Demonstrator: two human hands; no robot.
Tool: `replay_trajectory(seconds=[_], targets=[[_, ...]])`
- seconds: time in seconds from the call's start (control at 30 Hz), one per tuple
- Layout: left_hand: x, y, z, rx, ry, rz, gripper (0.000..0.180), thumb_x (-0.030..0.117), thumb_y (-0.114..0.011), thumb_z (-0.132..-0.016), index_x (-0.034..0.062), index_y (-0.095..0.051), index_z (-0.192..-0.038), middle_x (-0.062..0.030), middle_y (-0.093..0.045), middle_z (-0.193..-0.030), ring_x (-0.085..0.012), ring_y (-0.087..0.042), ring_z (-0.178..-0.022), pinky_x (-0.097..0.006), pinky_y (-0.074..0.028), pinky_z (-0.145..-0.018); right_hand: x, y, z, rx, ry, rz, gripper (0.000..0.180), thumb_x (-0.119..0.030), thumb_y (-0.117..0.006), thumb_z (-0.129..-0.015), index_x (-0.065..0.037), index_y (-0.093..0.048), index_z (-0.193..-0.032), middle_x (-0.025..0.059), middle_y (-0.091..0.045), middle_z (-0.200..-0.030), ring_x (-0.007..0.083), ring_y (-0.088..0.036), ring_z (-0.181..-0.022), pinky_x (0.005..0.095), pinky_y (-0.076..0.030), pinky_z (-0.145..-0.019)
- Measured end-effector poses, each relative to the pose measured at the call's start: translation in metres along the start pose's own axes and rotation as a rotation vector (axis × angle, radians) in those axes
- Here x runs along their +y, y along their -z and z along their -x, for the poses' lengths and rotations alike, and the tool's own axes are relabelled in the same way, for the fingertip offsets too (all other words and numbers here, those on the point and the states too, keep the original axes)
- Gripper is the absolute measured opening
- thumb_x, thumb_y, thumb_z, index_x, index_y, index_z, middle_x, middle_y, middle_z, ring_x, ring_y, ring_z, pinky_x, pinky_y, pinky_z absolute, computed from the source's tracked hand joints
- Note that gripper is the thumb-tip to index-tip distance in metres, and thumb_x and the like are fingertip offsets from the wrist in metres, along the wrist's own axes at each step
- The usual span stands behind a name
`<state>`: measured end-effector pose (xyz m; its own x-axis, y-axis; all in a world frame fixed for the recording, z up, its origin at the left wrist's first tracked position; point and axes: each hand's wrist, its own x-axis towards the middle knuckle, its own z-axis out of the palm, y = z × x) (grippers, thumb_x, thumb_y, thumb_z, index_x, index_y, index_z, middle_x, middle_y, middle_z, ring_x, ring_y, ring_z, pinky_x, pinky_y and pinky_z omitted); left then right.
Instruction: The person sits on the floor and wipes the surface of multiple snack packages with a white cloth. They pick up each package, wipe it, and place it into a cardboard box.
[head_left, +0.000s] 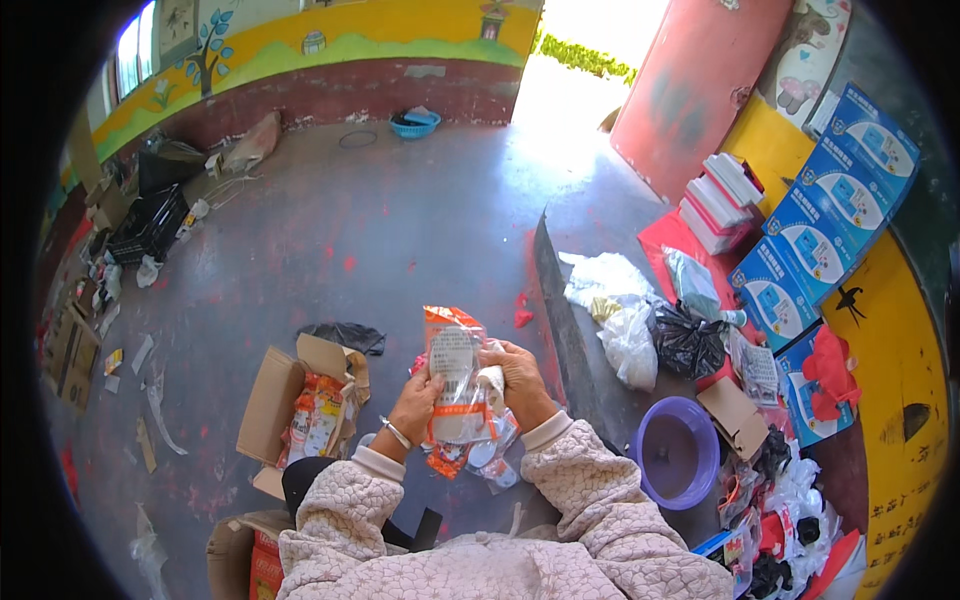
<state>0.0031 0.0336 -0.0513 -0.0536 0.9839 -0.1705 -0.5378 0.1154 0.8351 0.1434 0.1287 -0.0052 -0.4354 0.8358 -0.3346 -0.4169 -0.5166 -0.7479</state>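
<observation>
- quilted sleeves (pixel 345 500), pale pink: nearest the camera, one to either side of the work.
- floor (pixel 420 230), grey: runs ahead of the hands to the bright doorway (pixel 560 120); judged the roomiest direction for the arms.
- strip (pixel 562 320), dark, seemingly raised: right of the hands; an edge worth keeping film from snagging on.
- carton (pixel 265 400), brown, flaps up: near, on the left; its flaps limit any leftward swing.
- basin (pixel 709 450), purple, round: beside the right sleeve, rim likely stiff.
- packet (pixel 455 365), clear and orange: upright between both hands, before the body. probably light, limp, slick; thin film could tear. best held by both side edges, without squeezing the middle.
- right hand (pixel 522 378): fingers curled, gripping the upper right edge; whether the white scrap (pixel 491 382) is pinched too, cannot tell.
- left hand (pixel 412 408): thumb and fingers closed on the left edge.
</observation>
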Motion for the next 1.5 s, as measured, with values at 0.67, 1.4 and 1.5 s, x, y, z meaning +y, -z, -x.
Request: replay_trajectory(seconds=[0.67, 1.4, 1.5], targets=[[0.023, -0.009, 0.015, -0.134, -0.103, -0.326, 0.036, 0.01, -0.044, -0.088, -0.0012, -0.042, -0.122, -0.0055, -0.055, -0.107, -0.0108, -0.05, -0.097, -0.025, -0.041, -0.084, -0.019, 0.004, 0.01, -0.232, -0.137, 0.012, 0.018, 0.001, -0.055, -0.077, 0.004, -0.056, -0.095, 0.0134, -0.061, -0.087, 0.025, -0.062, -0.072, 0.037, -0.053, -0.066], [0.017, -0.033, 0.016, -0.167, -0.226, -0.56, 0.093, 0.037, -0.062, -0.079, 0.0186, 0.005, -0.141, -0.012, -0.019, -0.14, -0.0234, -0.022, -0.129, -0.037, -0.025, -0.102, -0.022, 0.015, -0.007, -0.134, -0.222, -0.233, 0.01, -0.006, -0.053, -0.081, 0.0, -0.052, -0.088, 0.012, -0.059, -0.079, 0.0221, -0.061, -0.066, 0.0355, -0.054, -0.06], [0.001, -0.033, 0.008, -0.189, -0.319, -0.455, 0.09, 0.033, -0.063, -0.08, 0.0151, 0.0, -0.141, -0.0153, -0.017, -0.141, -0.0242, -0.025, -0.128, -0.036, -0.028, -0.101, -0.003, -0.018, 0.007, -0.021, -0.195, -0.304, 0.012, -0.01, -0.055, -0.082, 0.0, -0.052, -0.088, 0.0111, -0.059, -0.078, 0.0228, -0.06, -0.065, 0.0357, -0.053, -0.059]])
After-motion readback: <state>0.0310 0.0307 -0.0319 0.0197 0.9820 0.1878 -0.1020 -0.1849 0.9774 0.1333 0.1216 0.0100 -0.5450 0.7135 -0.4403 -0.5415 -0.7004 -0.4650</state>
